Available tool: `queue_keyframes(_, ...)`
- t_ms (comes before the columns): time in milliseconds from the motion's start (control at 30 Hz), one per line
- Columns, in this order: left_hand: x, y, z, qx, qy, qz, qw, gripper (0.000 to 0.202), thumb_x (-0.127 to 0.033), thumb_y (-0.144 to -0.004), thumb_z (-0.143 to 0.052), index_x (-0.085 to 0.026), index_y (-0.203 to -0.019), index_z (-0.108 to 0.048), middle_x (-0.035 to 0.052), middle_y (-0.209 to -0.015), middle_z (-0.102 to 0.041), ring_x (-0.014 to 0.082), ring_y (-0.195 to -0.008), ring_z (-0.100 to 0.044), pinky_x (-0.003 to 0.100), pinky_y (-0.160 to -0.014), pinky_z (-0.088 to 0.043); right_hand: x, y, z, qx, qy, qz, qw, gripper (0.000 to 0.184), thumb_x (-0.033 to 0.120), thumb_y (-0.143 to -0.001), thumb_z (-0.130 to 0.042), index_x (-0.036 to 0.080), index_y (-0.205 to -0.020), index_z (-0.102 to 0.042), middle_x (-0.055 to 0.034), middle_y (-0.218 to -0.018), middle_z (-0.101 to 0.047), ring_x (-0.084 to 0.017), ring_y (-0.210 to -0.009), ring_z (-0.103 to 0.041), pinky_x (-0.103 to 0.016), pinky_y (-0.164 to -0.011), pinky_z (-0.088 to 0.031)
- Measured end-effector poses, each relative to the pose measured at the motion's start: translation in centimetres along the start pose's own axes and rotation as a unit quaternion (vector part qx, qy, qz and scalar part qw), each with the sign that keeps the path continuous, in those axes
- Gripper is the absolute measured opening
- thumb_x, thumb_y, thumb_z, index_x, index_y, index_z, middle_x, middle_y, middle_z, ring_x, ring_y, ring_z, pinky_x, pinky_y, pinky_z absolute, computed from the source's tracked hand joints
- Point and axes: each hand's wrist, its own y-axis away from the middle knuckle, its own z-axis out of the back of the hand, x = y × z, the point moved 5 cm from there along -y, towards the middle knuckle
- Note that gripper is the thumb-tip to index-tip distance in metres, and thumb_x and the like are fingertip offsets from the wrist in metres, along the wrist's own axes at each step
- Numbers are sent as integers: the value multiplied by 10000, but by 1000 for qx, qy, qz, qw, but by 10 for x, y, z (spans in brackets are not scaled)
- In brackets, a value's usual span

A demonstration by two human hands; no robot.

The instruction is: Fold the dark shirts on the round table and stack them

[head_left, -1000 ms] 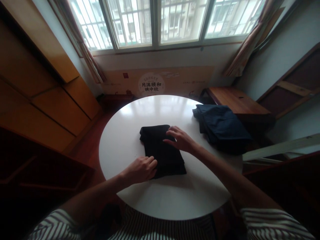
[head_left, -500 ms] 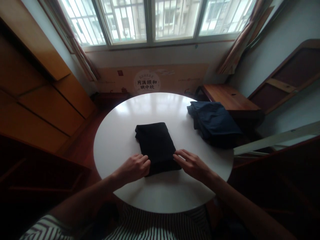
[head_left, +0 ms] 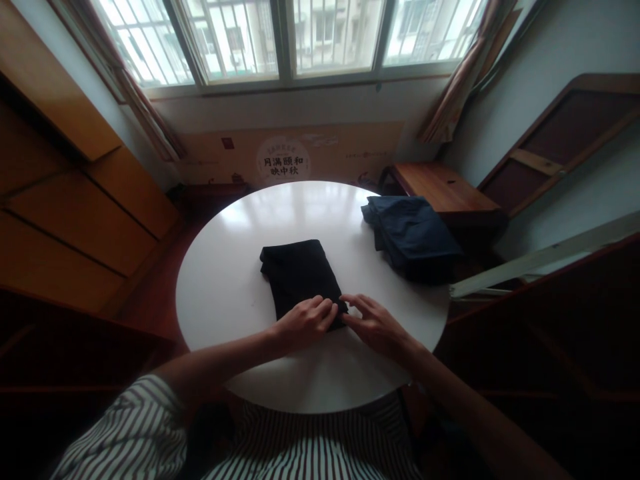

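Observation:
A folded black garment [head_left: 297, 270] lies on the white oval table [head_left: 225, 267], its near edge partly hidden by my hands. My left hand [head_left: 306, 320] reaches across that near edge, with its fingers closed on the cloth close to the near right corner. Facing it, my right hand [head_left: 374, 327] has its thumb and fingertips at the same corner, where a small tuft of black fabric shows between them. The two hands' fingertips almost meet there. What kind of garment it is I cannot make out.
A pile of folded dark blue clothes [head_left: 415, 230] rests on the table's right side. Behind it stands a low wooden table [head_left: 445, 187]. Wooden cabinets [head_left: 100, 213] are on the left, and a pale rail [head_left: 540, 257] runs beside the table at right.
My left hand has moved right along the near edge, from the left side to the right corner. My right hand stays at that corner. The whole view has shifted slightly.

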Motion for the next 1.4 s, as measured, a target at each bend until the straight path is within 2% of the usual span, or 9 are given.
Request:
queue_keyframes(267, -2, 5, -1, -27, 32, -4, 999, 371, -56, -984, -292, -36, -1265, -534, 133, -909, -620, 216, -815, -594, 377, -765, -554, 16, -16, 1, -58, 133, 103, 984, 252, 22, -918, -489, 121, -783, -677, -135, -902, -662, -204, -761, -559, -375, -756, -490)
queue_keyframes(367, 2, 11, 6, -44, 67, 39, 996, 337, -177, -1011, -371, -62, -1266, -560, 133, -933, -619, 223, -841, -591, 401, -796, -560, 14, -17, 1, -55, 150, 106, 981, 256, 12, -910, -495, 114, -751, -667, -125, -842, -648, -196, -722, -552, -375, -731, -480)
queue_keyframes(500, 14, 51, 23, -72, 110, 158, 979, 547, -407, -936, -584, -84, -1371, -504, 164, -1098, -589, 268, -990, -575, 456, -881, -553, 9, -14, 0, 3, 112, 134, 985, 193, 161, -951, -536, 97, -843, -682, -143, -972, -660, -220, -822, -586, -389, -758, -491)
queue_keyframes(633, 20, 102, 24, -57, 178, 230, 955, 526, -313, -917, -636, -201, -1409, -487, 132, -1180, -561, 236, -1037, -591, 400, -878, -572, 4, -12, 2, 31, 81, 136, 987, 207, 222, -964, -531, 94, -1021, -683, -162, -1182, -638, -242, -986, -592, -414, -872, -489)
queue_keyframes(767, 15, 121, 14, -45, 240, 250, 937, 589, -273, -909, -651, -282, -1454, -427, 117, -1265, -533, 212, -1059, -602, 390, -906, -572, -1, -13, -3, 64, 56, 140, 987, 245, 236, -953, -548, 98, -1121, -661, -155, -1187, -643, -242, -985, -598, -425, -858, -504)
queue_keyframes(967, 25, 106, 0, -93, 212, 233, 945, 423, -175, -979, -496, -261, -1393, -514, 118, -1212, -573, 205, -1082, -613, 377, -905, -571, -16, -22, -18, 13, 66, 157, 985, 175, 73, -930, -530, 132, -995, -682, -98, -1061, -655, -199, -901, -592, -462, -965, -483)
queue_keyframes(1133, 85, 78, -21, -111, 206, 216, 948, 326, -204, -986, -473, -212, -1277, -619, 95, -1146, -600, 151, -925, -667, 284, -813, -580, -48, -46, -38, 53, 70, 98, 991, 207, 20, -912, -496, 132, -861, -663, -119, -1019, -616, -218, -925, -569, -310, -734, -560)
queue_keyframes(1267, 138, 48, -32, -91, 164, 216, 958, 318, -139, -964, -461, -186, -1208, -658, 85, -1118, -610, 126, -810, -666, 275, -767, -578, -75, -72, -47, 66, 108, 3, 992, 210, 21, -918, -482, 139, -834, -634, -126, -1001, -601, -232, -893, -557, -297, -631, -543)
queue_keyframes(1400, 150, 31, -27, -94, 127, 170, 973, 305, -149, -912, -563, -158, -1203, -657, 123, -1146, -608, 205, -997, -638, 379, -886, -560, -84, -82, -45, 51, 102, -21, 993, 137, 172, -948, -547, 138, -845, -630, -133, -997, -588, -239, -886, -550, -357, -736, -528)
